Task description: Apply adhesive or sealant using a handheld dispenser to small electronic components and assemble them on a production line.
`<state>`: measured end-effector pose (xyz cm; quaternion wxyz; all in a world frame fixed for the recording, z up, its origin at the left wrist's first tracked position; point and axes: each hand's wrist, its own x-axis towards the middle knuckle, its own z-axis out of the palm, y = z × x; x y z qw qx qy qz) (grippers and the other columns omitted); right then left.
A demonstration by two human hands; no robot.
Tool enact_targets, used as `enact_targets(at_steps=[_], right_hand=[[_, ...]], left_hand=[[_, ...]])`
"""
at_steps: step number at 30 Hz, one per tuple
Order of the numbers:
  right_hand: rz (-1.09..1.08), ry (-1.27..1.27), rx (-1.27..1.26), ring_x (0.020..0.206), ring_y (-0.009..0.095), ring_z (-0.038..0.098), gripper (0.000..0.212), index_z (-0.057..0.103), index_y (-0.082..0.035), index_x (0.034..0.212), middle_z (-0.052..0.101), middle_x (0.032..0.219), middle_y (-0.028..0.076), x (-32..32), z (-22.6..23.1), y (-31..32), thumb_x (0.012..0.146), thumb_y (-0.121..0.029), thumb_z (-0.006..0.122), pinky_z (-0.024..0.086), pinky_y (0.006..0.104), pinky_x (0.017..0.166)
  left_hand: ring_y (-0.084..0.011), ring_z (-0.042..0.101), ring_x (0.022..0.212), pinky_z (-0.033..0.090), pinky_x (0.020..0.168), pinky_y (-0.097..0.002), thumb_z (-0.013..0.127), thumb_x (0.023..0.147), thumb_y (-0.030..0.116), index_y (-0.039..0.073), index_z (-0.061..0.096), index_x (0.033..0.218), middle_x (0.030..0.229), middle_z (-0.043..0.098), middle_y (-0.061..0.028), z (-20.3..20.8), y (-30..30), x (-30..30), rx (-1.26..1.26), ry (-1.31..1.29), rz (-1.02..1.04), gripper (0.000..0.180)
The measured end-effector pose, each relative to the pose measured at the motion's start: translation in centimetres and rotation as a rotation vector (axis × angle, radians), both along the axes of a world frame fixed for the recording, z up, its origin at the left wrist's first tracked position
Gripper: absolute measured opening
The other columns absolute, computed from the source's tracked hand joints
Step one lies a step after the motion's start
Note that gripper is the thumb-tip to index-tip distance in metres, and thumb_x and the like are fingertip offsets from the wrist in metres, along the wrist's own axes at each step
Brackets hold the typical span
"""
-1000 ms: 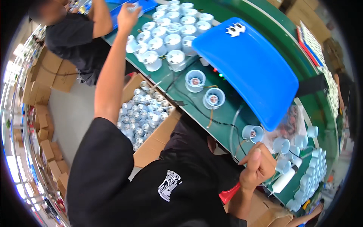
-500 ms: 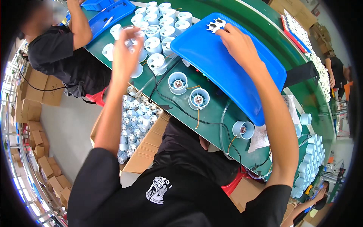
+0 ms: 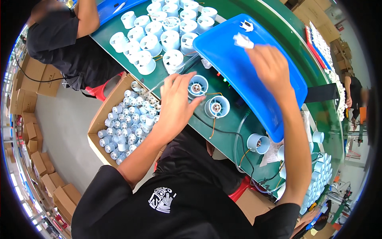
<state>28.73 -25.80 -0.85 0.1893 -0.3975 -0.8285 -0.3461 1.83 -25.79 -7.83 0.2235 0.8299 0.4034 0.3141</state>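
Green workbench [image 3: 109,34] above a grey workshop floor [image 3: 67,127] — the left hand [image 3: 177,101], thumb and fingers apart, curves beside a light-blue cylindrical housing [image 3: 198,87], contact unclear, while the right hand [image 3: 270,67] pinches a blurred white part [image 3: 242,40] over the blue tray [image 3: 234,68].

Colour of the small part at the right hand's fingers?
White, slightly motion-blurred: the small part shows best in the head view.

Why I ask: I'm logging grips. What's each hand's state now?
Left hand: open, beside a light-blue cup; contact unclear.
Right hand: closed on a blurred white piece.
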Motion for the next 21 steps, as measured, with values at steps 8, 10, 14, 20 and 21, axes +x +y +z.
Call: enact_targets(at_steps=[8,10,14,20,21], right_hand=[[0.183,-0.118,0.024,0.074,0.021,0.057,0.023,0.069,0.001,0.09,0.055,0.086,0.009,-5.8,2.4,-10.7,0.067,0.0,0.069,0.046,0.0332,0.06],[0.183,-0.094,0.03,0.073,0.021,0.057,0.025,0.068,0.001,0.09,0.055,0.086,0.009,-6.5,2.7,-11.6,0.065,-0.001,0.069,0.046,0.0338,0.059],[0.008,0.275,-0.42,0.068,0.019,0.057,0.017,0.066,-0.002,0.087,0.056,0.079,0.005,-7.4,3.9,-13.4,0.072,-0.008,0.073,0.045,0.0293,0.059],[-0.021,1.873,-0.776,0.077,0.009,0.056,0.009,0.061,0.003,0.09,0.059,0.088,0.006,-12.5,2.7,-13.9,0.084,-0.001,0.067,0.046,0.0223,0.069],[-0.018,1.877,-0.776,0.077,0.009,0.056,0.009,0.061,0.003,0.09,0.059,0.088,0.006,-12.7,2.6,-13.9,0.084,-0.001,0.067,0.046,0.0223,0.069]], left_hand=[[-0.0315,0.047,0.121,0.038,0.101,-0.0395,0.078,0.067,-0.001,0.005,0.048,0.115,0.125,0.054,-0.0137,2.6,-0.6,-1.3,0.009,-0.372,-0.029,0.057],[-0.0302,0.051,0.117,0.04,0.1,-0.0379,0.078,0.066,-0.003,0.005,0.048,0.115,0.123,0.053,-0.0145,2.7,-0.7,-1.4,-0.017,-0.497,-0.095,0.058],[-0.0291,0.054,0.111,0.042,0.095,-0.0368,0.08,0.062,-0.001,0.005,0.052,0.115,0.117,0.057,-0.0135,3.4,-1.9,-1.3,-0.011,-0.553,-0.198,0.06],[-0.0311,0.051,0.114,0.042,0.095,-0.0387,0.079,0.056,-0.005,0.008,0.055,0.121,0.118,0.055,-0.0123,4.3,-3.7,-0.8,-0.044,-0.461,-0.338,0.071],[-0.031,0.051,0.114,0.043,0.094,-0.0382,0.079,0.055,-0.005,0.008,0.055,0.121,0.119,0.054,-0.0119,4.2,-4.1,-0.6,-0.089,-0.488,-0.327,0.071]])
